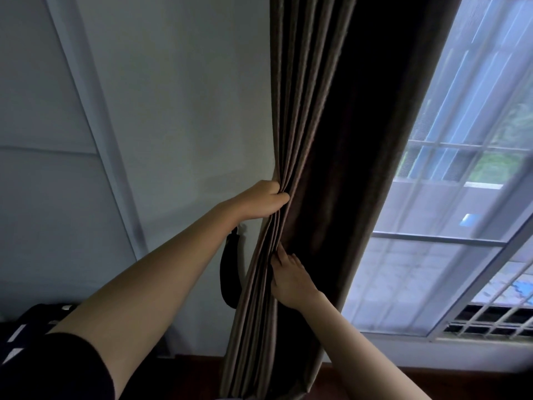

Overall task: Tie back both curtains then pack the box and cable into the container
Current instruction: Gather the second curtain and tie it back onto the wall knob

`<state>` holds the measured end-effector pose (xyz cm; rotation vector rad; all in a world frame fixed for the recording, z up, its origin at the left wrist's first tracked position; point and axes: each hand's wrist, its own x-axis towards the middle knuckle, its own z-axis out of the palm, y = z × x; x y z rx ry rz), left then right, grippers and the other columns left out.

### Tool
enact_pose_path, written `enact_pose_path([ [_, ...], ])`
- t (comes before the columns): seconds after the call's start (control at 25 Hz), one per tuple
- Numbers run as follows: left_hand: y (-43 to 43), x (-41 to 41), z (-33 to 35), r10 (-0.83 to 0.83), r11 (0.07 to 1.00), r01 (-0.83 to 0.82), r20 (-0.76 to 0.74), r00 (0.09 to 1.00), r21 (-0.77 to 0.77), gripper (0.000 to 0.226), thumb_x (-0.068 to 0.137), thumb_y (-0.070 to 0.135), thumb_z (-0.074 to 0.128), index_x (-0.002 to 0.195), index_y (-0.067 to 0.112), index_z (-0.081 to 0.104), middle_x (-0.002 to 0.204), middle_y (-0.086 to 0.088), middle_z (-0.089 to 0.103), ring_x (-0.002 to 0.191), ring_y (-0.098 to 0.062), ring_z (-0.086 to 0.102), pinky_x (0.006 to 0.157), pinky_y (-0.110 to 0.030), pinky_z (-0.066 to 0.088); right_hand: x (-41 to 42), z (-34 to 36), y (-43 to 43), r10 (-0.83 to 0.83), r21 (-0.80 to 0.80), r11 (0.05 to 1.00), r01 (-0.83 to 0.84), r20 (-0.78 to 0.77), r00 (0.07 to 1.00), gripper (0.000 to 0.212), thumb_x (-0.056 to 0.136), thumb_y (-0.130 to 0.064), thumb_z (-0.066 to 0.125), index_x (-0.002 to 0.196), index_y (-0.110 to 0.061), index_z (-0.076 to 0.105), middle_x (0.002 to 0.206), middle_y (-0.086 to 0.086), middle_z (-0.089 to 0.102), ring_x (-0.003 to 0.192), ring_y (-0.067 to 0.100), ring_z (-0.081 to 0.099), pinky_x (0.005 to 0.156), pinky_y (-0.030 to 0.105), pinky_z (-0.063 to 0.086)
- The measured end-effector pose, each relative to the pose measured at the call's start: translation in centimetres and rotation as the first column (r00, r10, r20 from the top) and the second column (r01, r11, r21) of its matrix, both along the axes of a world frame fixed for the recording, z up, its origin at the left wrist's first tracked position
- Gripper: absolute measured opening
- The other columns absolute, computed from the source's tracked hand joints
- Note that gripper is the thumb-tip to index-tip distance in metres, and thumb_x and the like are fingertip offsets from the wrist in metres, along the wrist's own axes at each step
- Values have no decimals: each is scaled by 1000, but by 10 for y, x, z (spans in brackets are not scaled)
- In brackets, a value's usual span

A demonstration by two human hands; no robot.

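Daylight is coming in through the window (pixel 461 197), leaving the room dim and bluish. The curtain (pixel 331 140) beside it is sinking into near-black shadow. Wide-angle distortion is bending straight lines, and the window's edges are blurring.

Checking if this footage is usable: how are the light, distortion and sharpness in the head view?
Head view: the bright window backlights the scene, so the curtain goes near black on its window side; wide-angle distortion slants panel lines on the wall and the window bars; the window's right edge smears; left hand and right hand are softly lit, fairly sharp.
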<state>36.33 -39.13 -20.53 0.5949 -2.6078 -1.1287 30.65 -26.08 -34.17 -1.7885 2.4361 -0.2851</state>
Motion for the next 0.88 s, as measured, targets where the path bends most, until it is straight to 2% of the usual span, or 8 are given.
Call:
enact_pose_path([
  [0.16, 13, -6, -4, 51, 971, -53, -15, 999, -233, 61, 71, 59, 57, 99, 5, 58, 87, -11, 66, 74, -25, 64, 70, -36, 57, 8, -4, -7, -46, 34, 998, 47, -29, 999, 69, 93, -27, 45, 149, -6, 12, 158, 17, -3, 142, 30, 19, 118, 38, 7],
  [0.32, 16, -8, -6, 150, 914, -179, -107, 983, -365, 33, 87, 26, 54, 106, 0, 56, 87, -23, 64, 73, -34, 63, 68, -49, 55, 5, 5, 3, -27, 52, 998, 28, -14, 1000, 69, 92, -30, 45, 150, -11, 12, 158, 14, -11, 145, 30, 9, 119, 40, 4],
  [0.4, 9, -6, -7, 175, 901, -202, -103, 979, -384, 31, 89, 24, 52, 105, -2, 54, 89, -22, 63, 76, -34, 62, 71, -48, 54, -1, 11, 17, -30, -165, 986, 16, -84, 996, 62, 88, -30, 50, 146, -20, 30, 159, 11, -7, 147, 29, 5, 118, 45, 3],
  [0.44, 5, -5, -8, 179, 900, -208, -110, 978, -383, 32, 89, 25, 52, 105, -3, 54, 91, -21, 63, 80, -34, 62, 74, -48, 53, -5, 17, 25, -122, -398, 915, 63, -125, 985, 55, 85, -27, 55, 139, -25, 44, 159, 13, 2, 146, 30, 8, 118, 47, 4],
  [0.52, -1, 0, -9, 172, 909, -199, -106, 979, -366, 34, 89, 25, 52, 107, -3, 53, 96, -21, 63, 85, -33, 61, 78, -47, 53, -17, 36, 41, -426, -741, 602, 296, 16, 905, 48, 77, -22, 59, 124, -31, 59, 156, 20, 15, 144, 35, 12, 116, 48, 5],
  [0.6, 0, 3, -8, 148, 921, -176, -106, 983, -347, 31, 89, 22, 52, 106, -4, 55, 96, -23, 64, 85, -34, 62, 78, -48, 52, -44, 57, 50, -536, -749, 461, 475, 192, 822, 51, 76, -23, 58, 126, -32, 57, 154, 26, 10, 142, 39, 11, 113, 53, 10],
  [0.76, 7, 3, -6, 123, 930, -153, -108, 986, -334, 31, 90, 22, 52, 106, -4, 56, 98, -24, 64, 86, -35, 62, 79, -49, 52, -72, 53, 37, -338, -549, 766, 333, 97, 936, 64, 71, -13, 54, 134, -6, 49, 139, 28, 41, 116, 47, 49, 92, 45, 45],
  [0.88, 9, -1, -5, 149, 929, -167, -78, 986, -331, 34, 91, 25, 51, 107, -5, 53, 100, -22, 62, 89, -35, 61, 81, -46, 51, -51, 25, 22, -115, -358, 925, 124, 47, 992, 70, 69, -10, 43, 138, 4, 38, 146, 22, 33, 125, 40, 45, 101, 38, 42],
])
